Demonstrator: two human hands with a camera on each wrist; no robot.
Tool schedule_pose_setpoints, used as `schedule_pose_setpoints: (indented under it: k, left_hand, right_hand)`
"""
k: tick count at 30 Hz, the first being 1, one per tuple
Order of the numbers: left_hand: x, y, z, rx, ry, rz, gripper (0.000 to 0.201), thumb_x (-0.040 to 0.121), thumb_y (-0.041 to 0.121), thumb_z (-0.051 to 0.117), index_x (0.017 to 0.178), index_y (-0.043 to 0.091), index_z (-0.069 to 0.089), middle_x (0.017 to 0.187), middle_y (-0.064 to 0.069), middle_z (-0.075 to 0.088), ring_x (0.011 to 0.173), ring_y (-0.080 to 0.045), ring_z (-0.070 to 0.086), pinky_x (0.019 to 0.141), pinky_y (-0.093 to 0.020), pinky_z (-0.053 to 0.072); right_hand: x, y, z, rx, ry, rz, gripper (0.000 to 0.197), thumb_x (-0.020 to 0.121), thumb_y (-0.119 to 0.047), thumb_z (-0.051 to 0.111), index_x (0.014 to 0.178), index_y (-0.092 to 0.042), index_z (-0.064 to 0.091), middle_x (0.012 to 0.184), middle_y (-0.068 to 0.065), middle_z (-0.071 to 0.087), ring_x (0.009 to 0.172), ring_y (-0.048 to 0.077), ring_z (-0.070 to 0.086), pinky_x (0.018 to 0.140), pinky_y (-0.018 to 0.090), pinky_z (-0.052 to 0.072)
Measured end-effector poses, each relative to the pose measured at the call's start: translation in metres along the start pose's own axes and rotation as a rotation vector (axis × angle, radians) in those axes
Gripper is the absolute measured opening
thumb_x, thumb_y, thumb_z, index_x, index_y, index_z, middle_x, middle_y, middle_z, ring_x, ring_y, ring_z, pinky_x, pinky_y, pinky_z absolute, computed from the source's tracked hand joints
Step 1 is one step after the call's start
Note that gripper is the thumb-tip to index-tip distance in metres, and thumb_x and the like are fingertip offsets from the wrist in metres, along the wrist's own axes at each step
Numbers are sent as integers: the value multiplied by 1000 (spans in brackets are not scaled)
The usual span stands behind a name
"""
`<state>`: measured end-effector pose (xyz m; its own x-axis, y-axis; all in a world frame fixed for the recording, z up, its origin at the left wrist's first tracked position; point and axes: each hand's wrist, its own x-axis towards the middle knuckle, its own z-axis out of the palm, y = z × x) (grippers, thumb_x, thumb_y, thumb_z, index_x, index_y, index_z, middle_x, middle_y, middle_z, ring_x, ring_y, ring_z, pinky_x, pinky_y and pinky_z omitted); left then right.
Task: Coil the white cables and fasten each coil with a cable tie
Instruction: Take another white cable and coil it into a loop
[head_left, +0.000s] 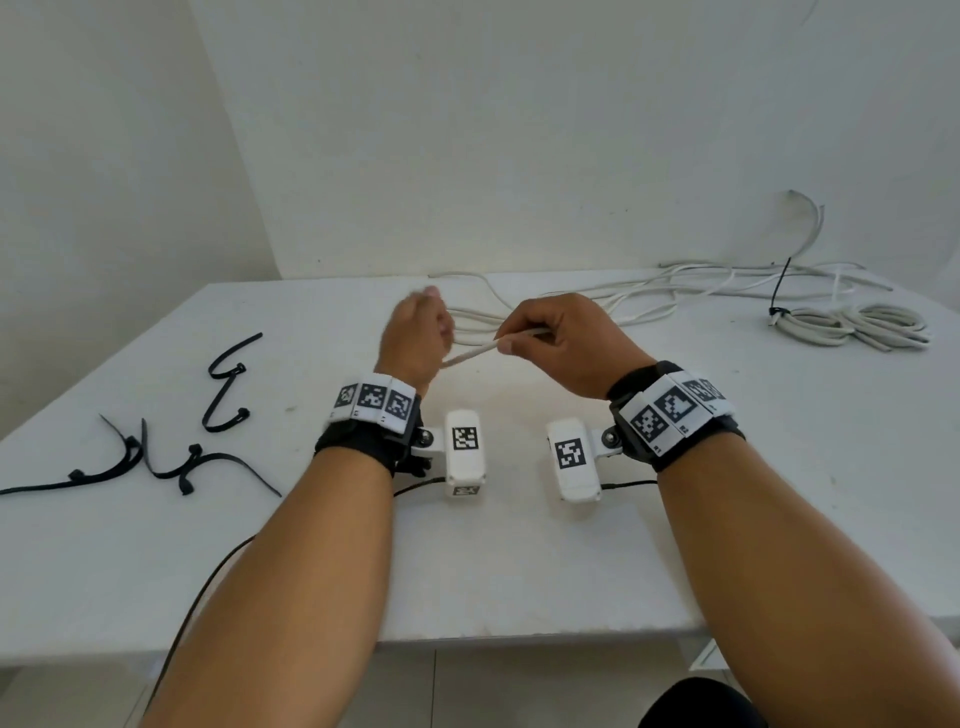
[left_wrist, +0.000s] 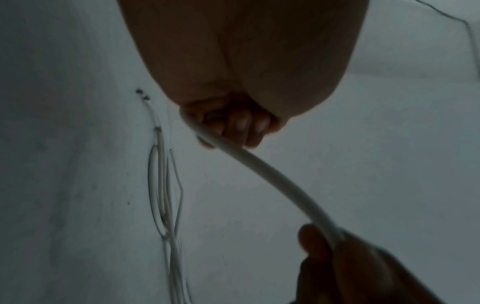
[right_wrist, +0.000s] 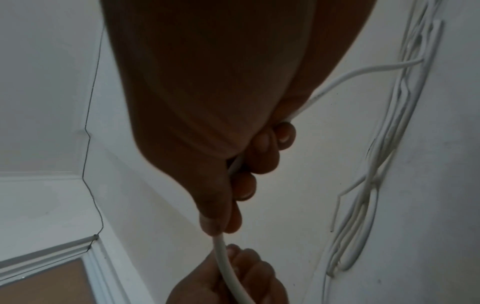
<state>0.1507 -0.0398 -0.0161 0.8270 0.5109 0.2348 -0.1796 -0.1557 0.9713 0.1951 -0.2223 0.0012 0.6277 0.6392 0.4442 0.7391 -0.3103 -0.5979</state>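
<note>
A white cable (head_left: 470, 355) runs taut between my two hands above the middle of the white table (head_left: 519, 545). My left hand (head_left: 415, 332) has its fingers curled round one end of the cable (left_wrist: 259, 164). My right hand (head_left: 545, 338) pinches the cable (right_wrist: 223, 259) between thumb and forefinger, and the rest trails off past its palm. More loose white cable (head_left: 649, 296) lies along the table's far edge. A finished coil (head_left: 857, 325) bound with a black cable tie (head_left: 779, 291) rests at the far right. Several black cable ties (head_left: 171, 441) lie at the left.
The table stands against a white wall (head_left: 519, 130), with its front edge (head_left: 519, 636) close to me. Thin black leads (head_left: 208, 587) run from the wrist cameras (head_left: 465, 452) over the front left of the table.
</note>
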Motion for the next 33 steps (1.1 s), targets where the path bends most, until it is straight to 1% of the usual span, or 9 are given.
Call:
schedule_pose_setpoints:
  k: [3, 7, 10, 14, 16, 19, 23, 27, 33]
  left_hand:
    - [-6, 1, 9, 314, -257, -34, 36, 102, 19, 35, 69, 16, 45, 62, 0, 48, 53, -14, 43, 57, -25, 38]
    - [-13, 5, 15, 188, -477, -182, 40, 103, 26, 34, 65, 14, 43, 50, 1, 40, 46, -15, 30, 48, -27, 24]
    - [-18, 15, 16, -31, -577, -294, 52, 105, 37, 29, 58, 16, 39, 48, 4, 27, 45, -11, 17, 45, -23, 11]
    - [-26, 16, 14, -157, -736, -337, 56, 104, 48, 25, 56, 21, 32, 45, 8, 21, 42, -8, 13, 48, -27, 7]
    - [-30, 17, 16, -206, -768, -308, 55, 105, 44, 26, 54, 23, 32, 44, 10, 21, 40, -7, 14, 47, -26, 9]
    - [-32, 22, 17, -366, -758, -256, 56, 106, 40, 25, 53, 25, 34, 44, 10, 20, 41, -9, 11, 42, -23, 14]
    - [-31, 31, 13, -634, -699, -157, 56, 105, 41, 22, 53, 25, 38, 49, 7, 12, 42, -12, 9, 41, -22, 18]
    - [-27, 31, 11, -760, -633, -106, 54, 104, 42, 21, 58, 22, 40, 51, 7, 16, 43, -11, 11, 45, -23, 21]
    - [-24, 24, 17, -710, -314, -84, 44, 108, 33, 24, 69, 17, 36, 51, 6, 28, 42, -10, 24, 49, -26, 24]
  right_hand:
    - [-2, 3, -3, 5, 56, -39, 7, 91, -21, 70, 85, -19, 73, 70, -8, 67, 63, 5, 58, 58, 15, 43]
    - [-3, 7, -5, 37, 135, -39, 6, 90, -18, 71, 86, -16, 74, 62, -15, 60, 56, 1, 50, 56, 9, 37]
    - [-2, 10, -11, 119, 190, -16, 3, 88, -19, 75, 86, -17, 76, 69, -10, 68, 59, 2, 55, 60, 14, 43]
    - [2, 11, -9, 294, 259, 1, 6, 80, -16, 82, 79, -15, 76, 79, 2, 76, 75, 21, 71, 75, 37, 57]
    - [3, 15, -10, 360, 285, 17, 8, 79, -16, 82, 76, -15, 75, 76, 4, 74, 70, 18, 66, 71, 35, 55]
    - [4, 27, -14, 333, 286, 72, 10, 87, -25, 76, 81, -17, 77, 67, -4, 69, 61, 9, 56, 65, 26, 48]
    - [4, 34, -12, 294, 306, 111, 10, 95, -25, 66, 96, -18, 74, 70, -7, 67, 65, 2, 60, 70, 14, 48]
    - [6, 33, -8, 307, 336, 113, 5, 92, -20, 71, 88, -23, 69, 72, -8, 69, 63, 1, 59, 66, 17, 49]
    - [5, 14, 10, 36, -6, 127, 22, 90, -28, 71, 69, -24, 69, 55, -13, 62, 44, 1, 43, 51, 12, 37]
